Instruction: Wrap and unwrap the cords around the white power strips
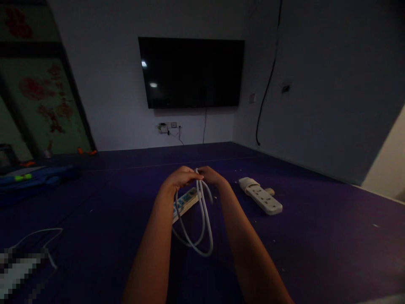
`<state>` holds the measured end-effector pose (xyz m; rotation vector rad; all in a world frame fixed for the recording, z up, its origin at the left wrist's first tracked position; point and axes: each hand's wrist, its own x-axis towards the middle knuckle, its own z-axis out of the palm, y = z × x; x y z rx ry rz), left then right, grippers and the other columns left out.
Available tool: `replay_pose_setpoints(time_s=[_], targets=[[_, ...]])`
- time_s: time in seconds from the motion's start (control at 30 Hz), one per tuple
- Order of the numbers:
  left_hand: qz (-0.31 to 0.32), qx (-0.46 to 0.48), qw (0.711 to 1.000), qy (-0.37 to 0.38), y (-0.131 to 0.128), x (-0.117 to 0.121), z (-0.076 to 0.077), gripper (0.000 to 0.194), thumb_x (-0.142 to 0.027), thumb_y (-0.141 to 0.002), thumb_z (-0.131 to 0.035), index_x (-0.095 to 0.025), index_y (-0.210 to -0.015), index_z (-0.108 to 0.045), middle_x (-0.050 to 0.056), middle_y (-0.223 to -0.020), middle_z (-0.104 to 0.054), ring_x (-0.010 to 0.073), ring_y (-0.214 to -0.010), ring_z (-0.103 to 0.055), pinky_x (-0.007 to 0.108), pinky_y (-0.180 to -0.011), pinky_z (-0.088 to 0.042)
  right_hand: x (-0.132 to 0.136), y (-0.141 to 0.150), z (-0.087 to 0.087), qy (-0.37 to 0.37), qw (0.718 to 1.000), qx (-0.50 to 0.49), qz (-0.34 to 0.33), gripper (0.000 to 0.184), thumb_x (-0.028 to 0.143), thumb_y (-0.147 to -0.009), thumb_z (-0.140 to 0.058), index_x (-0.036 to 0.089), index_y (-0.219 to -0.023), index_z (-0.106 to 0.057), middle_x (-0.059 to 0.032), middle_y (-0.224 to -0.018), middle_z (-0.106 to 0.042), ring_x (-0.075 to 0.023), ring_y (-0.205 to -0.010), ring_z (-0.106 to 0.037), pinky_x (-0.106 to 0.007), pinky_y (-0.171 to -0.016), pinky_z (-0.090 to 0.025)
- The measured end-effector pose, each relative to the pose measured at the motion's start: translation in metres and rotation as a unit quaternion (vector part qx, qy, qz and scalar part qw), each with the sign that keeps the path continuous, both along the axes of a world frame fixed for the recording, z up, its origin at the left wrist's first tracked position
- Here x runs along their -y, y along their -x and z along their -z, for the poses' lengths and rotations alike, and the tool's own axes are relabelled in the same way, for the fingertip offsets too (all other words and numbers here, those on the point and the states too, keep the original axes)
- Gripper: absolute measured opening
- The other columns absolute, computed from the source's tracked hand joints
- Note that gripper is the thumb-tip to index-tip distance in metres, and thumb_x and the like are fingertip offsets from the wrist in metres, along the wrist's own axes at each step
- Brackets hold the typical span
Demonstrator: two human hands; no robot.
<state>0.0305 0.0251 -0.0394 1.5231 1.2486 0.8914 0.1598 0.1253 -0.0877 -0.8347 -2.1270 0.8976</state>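
Note:
A white power cord [207, 226] hangs in loose loops from my two hands, which meet at its top. My left hand [182, 178] is closed around the gathered strands, thumb toward the right. My right hand [209, 174] pinches the cord at the same spot; its fingertips are partly hidden. Behind the loops lies a power strip [186, 203] with blue and dark socket faces, partly covered by my left forearm. To the right, a second white power strip [264, 198] rests on the purple surface with its cord wound around one end.
The purple floor [303, 245] carries small white scraps. Dark blue cloth [47, 175] lies at the left, and a thin white cable [38, 231] at the lower left. A television [193, 74] hangs on the far wall; a black cable [267, 88] runs down the right wall.

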Motion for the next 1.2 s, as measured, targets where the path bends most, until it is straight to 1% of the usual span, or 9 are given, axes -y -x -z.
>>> replay_pose_setpoints(time_s=[0.1, 0.23, 0.3, 0.43, 0.6, 0.73, 0.93, 1.03, 1.2], targets=[[-0.040, 0.040, 0.998, 0.026, -0.001, -0.004, 0.001, 0.030, -0.025, -0.066, -0.067, -0.015, -0.049, -0.045, -0.010, -0.037, -0.029, 0.0011, -0.030, -0.018, 0.020, -0.038, -0.004, 0.003, -0.004, 0.003, 0.067, 0.997, -0.045, -0.013, 0.022, 0.019, -0.066, -0.061, 0.011, -0.085, -0.068, 0.0023, -0.063, -0.061, -0.0085, -0.055, -0.049, -0.019, -0.053, -0.039], [-0.099, 0.087, 0.991, 0.036, -0.001, -0.006, 0.002, 0.024, -0.021, -0.067, -0.066, -0.015, -0.053, -0.047, -0.010, -0.037, -0.030, 0.0009, -0.029, -0.019, 0.020, -0.038, -0.003, 0.008, -0.015, -0.005, 0.124, 0.985, -0.098, 0.062, 0.037, 0.028, -0.075, -0.061, 0.015, -0.109, -0.062, -0.0043, -0.088, -0.067, -0.0104, -0.063, -0.055, -0.020, -0.054, -0.041], [-0.117, 0.101, 0.988, 0.030, 0.000, -0.007, 0.002, 0.025, -0.023, -0.068, -0.065, -0.015, -0.053, -0.047, -0.010, -0.037, -0.030, 0.0008, -0.029, -0.019, 0.020, -0.038, -0.004, 0.011, -0.022, -0.011, 0.139, 0.982, -0.106, 0.070, 0.034, 0.039, -0.082, -0.054, 0.015, -0.103, -0.065, -0.0072, -0.094, -0.067, -0.0123, -0.069, -0.058, -0.020, -0.056, -0.043], [-0.151, 0.129, 0.980, 0.016, 0.002, -0.009, 0.003, 0.025, -0.027, -0.070, -0.063, -0.015, -0.054, -0.047, -0.011, -0.037, -0.028, 0.0004, -0.030, -0.018, 0.019, -0.038, -0.007, 0.021, -0.030, -0.018, 0.175, 0.981, -0.089, -0.004, 0.047, 0.051, -0.086, -0.042, 0.014, -0.088, -0.070, -0.0080, -0.084, -0.069, -0.0119, -0.066, -0.058, -0.020, -0.056, -0.042], [-0.180, 0.151, 0.972, 0.010, 0.003, -0.011, 0.004, 0.022, -0.032, -0.069, -0.064, -0.013, -0.061, -0.054, -0.011, -0.038, -0.030, 0.0002, -0.030, -0.019, 0.018, -0.037, -0.010, 0.028, -0.026, -0.012, 0.181, 0.978, -0.073, -0.068, 0.043, 0.054, -0.078, -0.054, 0.014, -0.082, -0.068, -0.0013, -0.064, -0.062, -0.0075, -0.049, -0.045, -0.019, -0.046, -0.034], [-0.190, 0.152, 0.970, 0.007, 0.004, -0.013, 0.006, 0.027, -0.032, -0.070, -0.065, -0.014, -0.056, -0.050, -0.008, -0.040, -0.038, 0.0005, -0.030, -0.026, 0.016, -0.035, -0.014, 0.026, -0.022, -0.014, 0.118, 0.990, -0.066, -0.033, 0.046, 0.060, -0.073, -0.054, 0.014, -0.072, -0.062, 0.0034, -0.054, -0.051, -0.0060, -0.044, -0.036, -0.019, -0.043, -0.029], [-0.195, 0.145, 0.970, 0.014, -0.001, -0.017, 0.010, 0.026, -0.029, -0.076, -0.058, -0.015, -0.056, -0.050, -0.004, -0.041, -0.048, 0.0068, -0.034, -0.046, 0.017, -0.037, -0.034, 0.023, -0.019, -0.025, -0.055, 0.991, -0.066, 0.099, 0.054, 0.067, -0.066, -0.053, 0.017, -0.048, -0.046, 0.0067, -0.045, -0.029, -0.0058, -0.044, -0.027, -0.021, -0.044, -0.021], [-0.198, 0.149, 0.969, 0.010, -0.004, -0.020, 0.012, 0.022, -0.027, -0.079, -0.053, -0.015, -0.060, -0.052, -0.003, -0.041, -0.051, 0.0085, -0.036, -0.050, 0.019, -0.042, -0.041, 0.021, -0.016, -0.027, -0.124, 0.972, -0.081, 0.180, 0.056, 0.068, -0.068, -0.047, 0.015, -0.050, -0.053, 0.0051, -0.046, -0.031, -0.0072, -0.046, -0.031, -0.023, -0.046, -0.021], [-0.201, 0.147, 0.968, 0.002, -0.005, -0.019, 0.011, 0.019, -0.026, -0.078, -0.054, -0.015, -0.063, -0.054, -0.003, -0.043, -0.052, 0.0087, -0.038, -0.051, 0.020, -0.045, -0.043, 0.020, -0.019, -0.032, -0.193, 0.923, -0.108, 0.316, 0.050, 0.059, -0.075, -0.046, 0.015, -0.061, -0.064, -0.0004, -0.054, -0.051, -0.0117, -0.056, -0.045, -0.023, -0.052, -0.029]])
